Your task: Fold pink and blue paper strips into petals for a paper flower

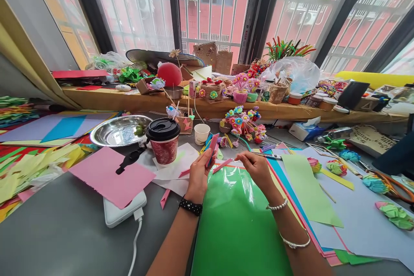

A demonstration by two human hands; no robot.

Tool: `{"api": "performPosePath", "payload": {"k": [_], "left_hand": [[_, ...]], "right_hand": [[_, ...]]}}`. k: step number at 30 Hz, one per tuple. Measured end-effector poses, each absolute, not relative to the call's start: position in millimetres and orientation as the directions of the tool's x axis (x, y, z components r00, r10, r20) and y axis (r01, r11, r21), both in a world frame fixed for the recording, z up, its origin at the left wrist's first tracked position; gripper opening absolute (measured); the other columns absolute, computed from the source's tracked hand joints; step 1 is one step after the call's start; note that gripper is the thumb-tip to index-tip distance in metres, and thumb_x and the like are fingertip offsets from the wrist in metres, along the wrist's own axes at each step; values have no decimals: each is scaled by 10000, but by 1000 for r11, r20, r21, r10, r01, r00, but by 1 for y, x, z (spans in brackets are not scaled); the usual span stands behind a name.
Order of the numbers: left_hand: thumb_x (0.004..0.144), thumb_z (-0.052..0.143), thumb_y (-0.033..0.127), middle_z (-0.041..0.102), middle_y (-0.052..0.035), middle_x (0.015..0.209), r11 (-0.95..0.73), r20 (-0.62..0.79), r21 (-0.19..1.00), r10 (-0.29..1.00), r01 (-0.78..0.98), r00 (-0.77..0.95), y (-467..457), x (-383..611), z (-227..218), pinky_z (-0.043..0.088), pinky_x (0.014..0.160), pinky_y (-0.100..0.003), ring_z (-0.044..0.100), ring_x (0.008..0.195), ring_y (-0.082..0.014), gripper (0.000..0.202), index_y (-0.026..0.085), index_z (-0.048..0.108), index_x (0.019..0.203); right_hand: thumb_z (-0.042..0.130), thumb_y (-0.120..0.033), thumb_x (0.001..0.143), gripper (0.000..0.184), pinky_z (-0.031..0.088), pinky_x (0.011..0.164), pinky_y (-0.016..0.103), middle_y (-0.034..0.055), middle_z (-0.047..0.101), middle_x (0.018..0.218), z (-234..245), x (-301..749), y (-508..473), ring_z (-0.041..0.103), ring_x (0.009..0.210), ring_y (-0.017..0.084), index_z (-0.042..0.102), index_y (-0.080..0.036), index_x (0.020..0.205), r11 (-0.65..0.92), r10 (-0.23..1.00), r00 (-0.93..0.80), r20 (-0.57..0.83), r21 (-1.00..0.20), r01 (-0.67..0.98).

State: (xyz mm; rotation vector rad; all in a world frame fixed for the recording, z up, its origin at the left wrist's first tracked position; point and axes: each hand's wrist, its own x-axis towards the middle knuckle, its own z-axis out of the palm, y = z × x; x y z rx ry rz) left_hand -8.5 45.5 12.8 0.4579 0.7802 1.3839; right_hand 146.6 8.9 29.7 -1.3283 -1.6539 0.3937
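In the middle of the view, my left hand (pixel 198 177) is closed around a folded pink paper strip (pixel 212 148), with a bit of blue showing beside it. My right hand (pixel 257 170) is in a pinch over the far end of the green folder (pixel 239 224); what its fingertips hold is too small to make out. Between the hands, another folded pink paper piece (pixel 222 165) lies at the folder's far edge. A metal tool (pixel 271 155) lies just behind my right hand. One more small pink folded piece (pixel 164 198) rests on the grey table left of my left hand.
A lidded red cup (pixel 163 142), a metal bowl (pixel 110 131) and a small paper cup (pixel 202 133) stand behind my left hand. Pink paper (pixel 111 177) lies over a white power bank (pixel 126 213). To the right are green paper (pixel 310 194), paper flowers and orange-handled scissors (pixel 396 187).
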Motion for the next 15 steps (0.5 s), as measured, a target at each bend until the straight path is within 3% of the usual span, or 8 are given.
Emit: {"api": "performPosePath", "payload": {"k": [3,5,8,12,15], "left_hand": [[661,628,184,645,-7,736,141,-198,755,980,-640,-17,44,-7,13,472,634,-176,573,615,-59,108,149,655,760],[635,648,214,648,-11,757,117,-166,802,986,-586,-29,42,-6,13,469,657,-200,573,628,-73,158,150,661,778],[597,673,262,653,-20,764,51,-88,884,994,-464,-59,39,-3,15,458,662,-226,571,637,-91,249,141,664,815],[595,660,311,656,-39,756,-12,-12,942,998,-337,-69,35,-1,17,439,625,-231,564,643,-109,288,130,673,818],[600,647,318,656,-44,766,19,-34,939,999,-343,-38,33,-1,19,421,579,-219,554,628,-105,280,139,677,814]], "right_hand": [[359,-365,846,322,346,459,211,-34,518,468,30,145,8,435,422,105,597,-182,961,368,895,11,445,-754,544],[315,-322,864,338,372,487,212,-9,597,597,30,143,8,477,471,109,505,-187,1109,389,892,2,452,-770,506],[334,-310,858,302,381,531,222,24,610,716,31,141,7,506,553,121,548,-180,1028,404,862,43,506,-735,544],[367,-378,843,330,317,456,218,-6,518,521,34,141,3,451,466,118,620,-180,769,360,865,65,497,-706,610],[344,-392,850,335,286,417,216,-38,431,431,35,139,-2,402,398,112,608,-186,835,330,884,70,462,-723,607]]}}
